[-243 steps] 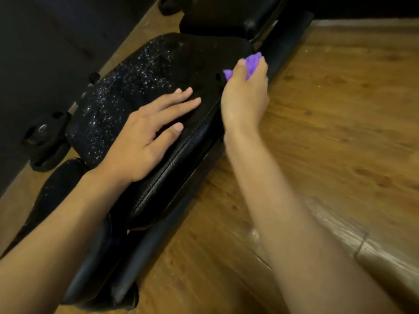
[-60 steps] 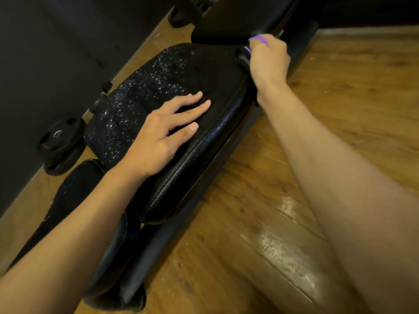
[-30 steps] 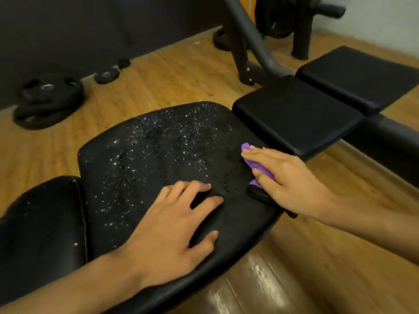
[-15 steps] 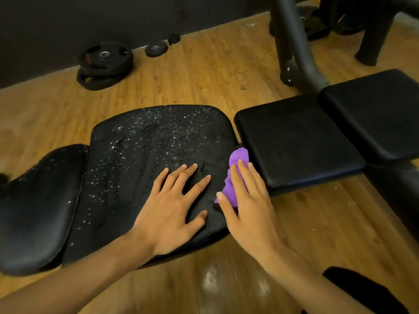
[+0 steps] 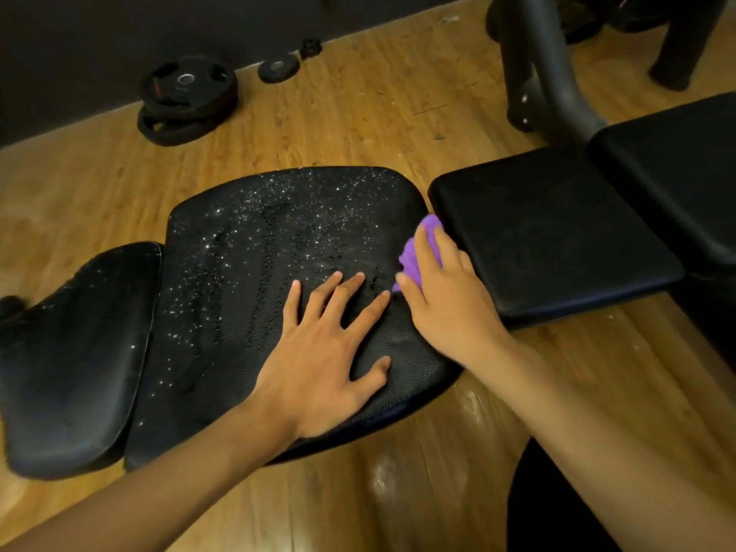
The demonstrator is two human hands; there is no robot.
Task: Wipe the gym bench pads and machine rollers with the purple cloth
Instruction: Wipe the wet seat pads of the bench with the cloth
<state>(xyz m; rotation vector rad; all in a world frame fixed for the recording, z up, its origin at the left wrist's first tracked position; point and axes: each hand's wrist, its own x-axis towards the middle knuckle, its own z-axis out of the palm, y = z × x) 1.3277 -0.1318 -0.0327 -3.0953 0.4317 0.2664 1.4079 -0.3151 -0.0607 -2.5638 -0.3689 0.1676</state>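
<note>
A wide black bench pad (image 5: 255, 249) lies in the middle, speckled with shiny droplets. My left hand (image 5: 322, 352) rests flat on its near right part with fingers spread. My right hand (image 5: 446, 296) presses the purple cloth (image 5: 414, 256) onto the pad's right edge with straight fingers, next to the gap before a square black pad (image 5: 557, 233). Most of the cloth is hidden under the hand. A smaller speckled pad (image 5: 75, 352) lies at the left. Another black pad (image 5: 685, 169) continues at the right edge.
Stacked weight plates (image 5: 183, 97) and a small plate (image 5: 278, 67) lie on the wooden floor (image 5: 358, 113) by the dark wall. A machine's metal post (image 5: 545, 61) and a leg (image 5: 685, 45) stand at the back right. A dark shape (image 5: 549, 503) sits low right.
My right hand has slid the cloth a little farther along the pad's right edge, away from me. The view has tilted slightly. My left hand stays flat on the pad.
</note>
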